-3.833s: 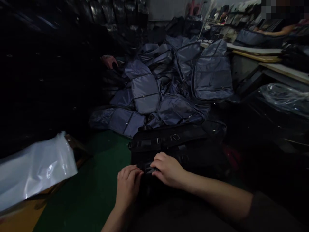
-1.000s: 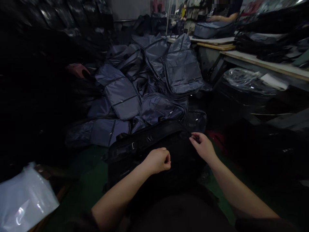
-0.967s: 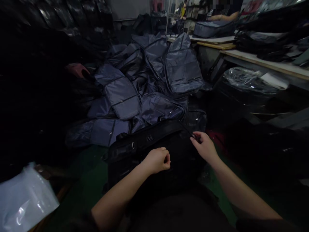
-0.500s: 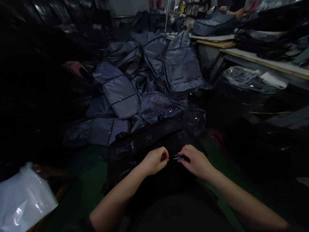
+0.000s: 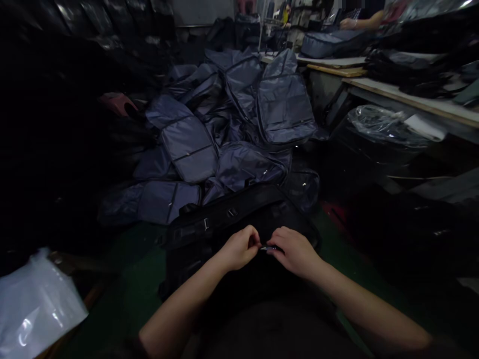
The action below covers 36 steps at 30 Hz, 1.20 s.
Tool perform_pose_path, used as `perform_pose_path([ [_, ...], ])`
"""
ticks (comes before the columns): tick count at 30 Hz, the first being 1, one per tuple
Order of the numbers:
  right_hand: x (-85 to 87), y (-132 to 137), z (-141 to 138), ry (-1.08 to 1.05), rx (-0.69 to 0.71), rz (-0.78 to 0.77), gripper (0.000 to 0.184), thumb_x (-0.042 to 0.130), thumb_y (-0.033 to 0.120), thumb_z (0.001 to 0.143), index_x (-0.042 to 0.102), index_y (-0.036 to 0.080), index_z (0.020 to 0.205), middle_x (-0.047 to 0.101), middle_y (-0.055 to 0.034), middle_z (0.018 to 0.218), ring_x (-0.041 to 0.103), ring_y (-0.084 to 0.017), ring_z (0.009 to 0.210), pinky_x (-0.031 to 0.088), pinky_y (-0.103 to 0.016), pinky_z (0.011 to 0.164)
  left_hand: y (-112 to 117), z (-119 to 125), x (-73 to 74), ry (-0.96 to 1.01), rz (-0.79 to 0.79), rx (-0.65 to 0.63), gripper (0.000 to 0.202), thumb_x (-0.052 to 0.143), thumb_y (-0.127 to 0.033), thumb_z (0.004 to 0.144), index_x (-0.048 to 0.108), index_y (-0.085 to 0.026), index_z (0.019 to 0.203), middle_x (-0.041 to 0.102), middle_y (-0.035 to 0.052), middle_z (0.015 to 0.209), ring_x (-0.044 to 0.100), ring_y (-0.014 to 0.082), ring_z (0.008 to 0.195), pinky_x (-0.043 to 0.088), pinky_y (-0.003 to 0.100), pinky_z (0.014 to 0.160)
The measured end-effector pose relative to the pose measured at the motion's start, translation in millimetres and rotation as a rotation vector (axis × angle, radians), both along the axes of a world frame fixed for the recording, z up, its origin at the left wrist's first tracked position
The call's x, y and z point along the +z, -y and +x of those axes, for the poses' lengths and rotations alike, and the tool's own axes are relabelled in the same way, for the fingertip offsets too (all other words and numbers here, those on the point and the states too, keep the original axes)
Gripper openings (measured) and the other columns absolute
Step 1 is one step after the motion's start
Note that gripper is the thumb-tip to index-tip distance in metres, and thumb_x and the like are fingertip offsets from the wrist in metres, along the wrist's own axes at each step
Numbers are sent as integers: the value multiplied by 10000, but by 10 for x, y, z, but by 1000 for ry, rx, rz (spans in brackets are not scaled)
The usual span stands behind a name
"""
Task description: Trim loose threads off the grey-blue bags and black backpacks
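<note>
A black backpack [image 5: 258,207] with straps and metal buckles lies across my lap. Over it, my right hand [image 5: 294,249] is closed around a small pair of thread snips [image 5: 268,248], whose pale blades point left. The blade tips come close to the fingertips of my left hand [image 5: 241,247], which is pinched above the bag. Whatever the left fingers hold is too small or dark to make out.
Beyond the backpack lies a heap of dark blue-grey bags [image 5: 190,142]. A worktable [image 5: 404,97] carries dark goods at right, with clear plastic [image 5: 381,122] below. White plastic [image 5: 41,304] sits at lower left. A co-worker's arm [image 5: 364,22] shows at the back.
My right hand has moved left, bringing the snips up to the left fingertips. The blades, apart before, now look together. The left hand has hardly moved.
</note>
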State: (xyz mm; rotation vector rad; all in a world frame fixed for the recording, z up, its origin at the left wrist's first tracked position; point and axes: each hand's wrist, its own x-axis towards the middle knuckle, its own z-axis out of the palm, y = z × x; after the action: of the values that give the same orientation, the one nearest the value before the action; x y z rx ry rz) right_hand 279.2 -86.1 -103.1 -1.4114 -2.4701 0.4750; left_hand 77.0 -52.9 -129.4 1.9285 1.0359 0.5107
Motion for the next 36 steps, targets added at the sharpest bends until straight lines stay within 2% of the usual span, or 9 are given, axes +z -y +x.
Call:
perform_pose_path([
  [18, -45, -36, -56, 6, 7, -25, 109, 550, 283, 857, 621, 207, 889, 597, -37, 881, 535, -182, 853, 421, -320, 756, 21, -1, 56, 31, -2, -7, 74, 545, -188, 764, 516, -203, 830, 550, -20, 699, 492, 117, 606, 385, 239, 569],
  [21, -35, -39, -44, -11, -9, -48, 101, 584, 262, 827, 611, 205, 906, 596, -40, 900, 543, -183, 862, 430, -323, 767, 12, -3, 132, 82, 4, 32, 52, 517, -196, 792, 498, -197, 840, 560, -6, 744, 518, 114, 639, 415, 233, 593],
  [23, -23, -39, -31, -25, -16, -71, 143, 613, 249, 800, 601, 208, 936, 595, -35, 921, 547, -181, 870, 432, -321, 775, -61, -96, 235, 156, 70, 169, 46, 506, -198, 800, 492, -193, 843, 566, 8, 796, 544, 119, 698, 441, 238, 647],
  [24, -17, -38, -25, -36, -19, -82, 178, 628, 256, 787, 596, 211, 956, 594, -31, 932, 550, -179, 875, 432, -320, 782, -122, -189, 292, 189, 121, 286, 58, 505, -197, 798, 496, -191, 854, 569, 14, 813, 555, 124, 726, 451, 246, 681],
  [26, -9, -37, -18, -58, -24, -98, 273, 658, 299, 765, 584, 223, 1017, 592, -23, 956, 555, -175, 892, 431, -318, 802, -272, -472, 385, 200, 238, 596, 117, 502, -188, 781, 514, -183, 898, 578, 22, 839, 574, 139, 775, 462, 276, 749],
  [28, -12, -39, -19, -63, -25, -106, 395, 683, 344, 742, 563, 248, 1106, 588, -15, 976, 565, -171, 888, 430, -317, 812, -412, -850, 402, 103, 332, 919, 221, 484, -170, 759, 534, -169, 974, 585, 38, 913, 582, 161, 865, 454, 320, 838],
  [30, -28, -47, -27, -39, -22, -109, 477, 685, 362, 740, 533, 280, 1185, 583, -10, 986, 574, -166, 855, 434, -318, 802, -481, -1239, 321, -92, 346, 1141, 299, 534, -186, 702, 580, -170, 997, 561, 67, 1027, 564, 202, 951, 431, 370, 899],
  [32, -52, -60, -34, -8, -17, -106, 487, 664, 377, 759, 521, 303, 1219, 581, -10, 985, 576, -165, 821, 439, -319, 785, -453, -1549, 158, -182, 224, 1246, 357, 563, -243, 695, 592, -182, 1045, 559, 81, 1060, 551, 243, 999, 412, 413, 929],
  [36, -96, -83, -38, 16, 2, -98, 479, 624, 413, 792, 511, 319, 1247, 579, -14, 986, 575, -168, 824, 442, -324, 793, -209, -1800, -221, -169, -36, 1360, 520, 569, -403, 729, 519, -142, 1176, 575, 134, 1085, 550, 296, 1027, 426, 457, 907],
])
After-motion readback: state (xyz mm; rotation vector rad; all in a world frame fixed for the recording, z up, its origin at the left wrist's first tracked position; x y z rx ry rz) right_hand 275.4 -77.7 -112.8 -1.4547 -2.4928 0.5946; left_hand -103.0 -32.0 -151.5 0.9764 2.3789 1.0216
